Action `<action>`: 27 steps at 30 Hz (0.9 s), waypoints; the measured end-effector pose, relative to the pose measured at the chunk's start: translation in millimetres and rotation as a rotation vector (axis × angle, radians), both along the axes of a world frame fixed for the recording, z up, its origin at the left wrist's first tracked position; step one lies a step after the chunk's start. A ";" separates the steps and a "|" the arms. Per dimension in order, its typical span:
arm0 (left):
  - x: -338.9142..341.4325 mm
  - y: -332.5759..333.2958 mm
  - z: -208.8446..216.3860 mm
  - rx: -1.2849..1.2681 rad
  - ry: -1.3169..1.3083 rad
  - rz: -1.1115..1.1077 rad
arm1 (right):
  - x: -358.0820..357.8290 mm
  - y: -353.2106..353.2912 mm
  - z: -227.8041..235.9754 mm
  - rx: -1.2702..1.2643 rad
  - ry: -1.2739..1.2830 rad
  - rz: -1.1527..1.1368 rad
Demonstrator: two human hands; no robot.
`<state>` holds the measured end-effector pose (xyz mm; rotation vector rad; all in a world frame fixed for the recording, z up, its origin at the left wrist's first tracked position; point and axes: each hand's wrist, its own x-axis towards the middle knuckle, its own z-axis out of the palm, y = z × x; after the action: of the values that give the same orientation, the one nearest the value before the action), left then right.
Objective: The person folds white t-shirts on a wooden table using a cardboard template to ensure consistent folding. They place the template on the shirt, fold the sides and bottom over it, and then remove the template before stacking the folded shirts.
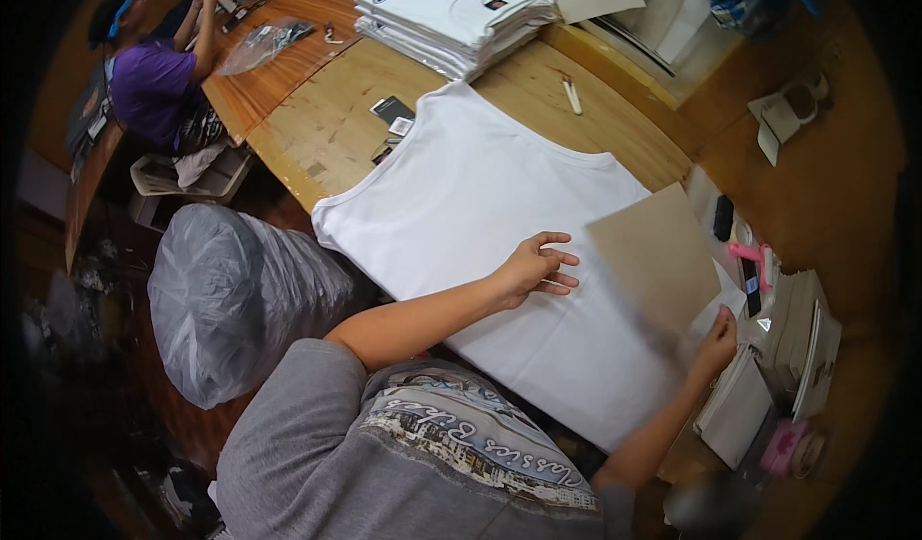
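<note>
A white sleeveless shirt [480, 185] lies spread flat on the wooden table, its neck and armhole edges toward the far side. Over its right part is a grey-brown cardboard sheet [658, 247], its lower edge smeared by motion. My left hand [540, 269] is above the middle of the shirt, fingers spread and holding nothing. At the cardboard's near right corner, my right hand [715, 343] pinches a thin white sheet [722, 302]. Whether that sheet is joined to the cardboard, I cannot tell.
Folded white shirts [451, 22] are stacked at the far side. Phones [392, 110] lie left of the shirt. A pink-handled tool [754, 257] and upright cards [792, 348] stand right. A large grey plastic-wrapped bundle [240, 295] sits left. Another person [158, 89] works at far left.
</note>
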<state>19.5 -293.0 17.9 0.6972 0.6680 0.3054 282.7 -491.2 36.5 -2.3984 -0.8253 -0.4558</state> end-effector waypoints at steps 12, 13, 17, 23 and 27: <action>-5.2 -28.2 -69.6 -0.171 -0.015 -0.300 | 55.2 2.5 -100.4 0.464 1.089 -0.281; -4.2 -27.4 -67.3 -0.184 -0.040 -0.319 | 62.2 1.0 -104.2 0.501 1.153 -0.228; -9.9 -23.3 -62.4 -0.166 -0.030 -0.377 | 57.9 25.6 -103.6 0.670 1.368 0.033; -61.9 -7.1 -49.9 0.639 -0.012 -0.067 | -4.0 73.6 -6.5 0.735 0.746 0.359; -125.4 35.0 -36.3 0.916 0.202 0.614 | -58.9 67.9 93.7 0.693 0.675 0.773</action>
<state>-105.9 -258.0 -18.5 1.3974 0.9303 1.1621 223.8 -423.2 130.2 -1.3030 -0.9692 0.3274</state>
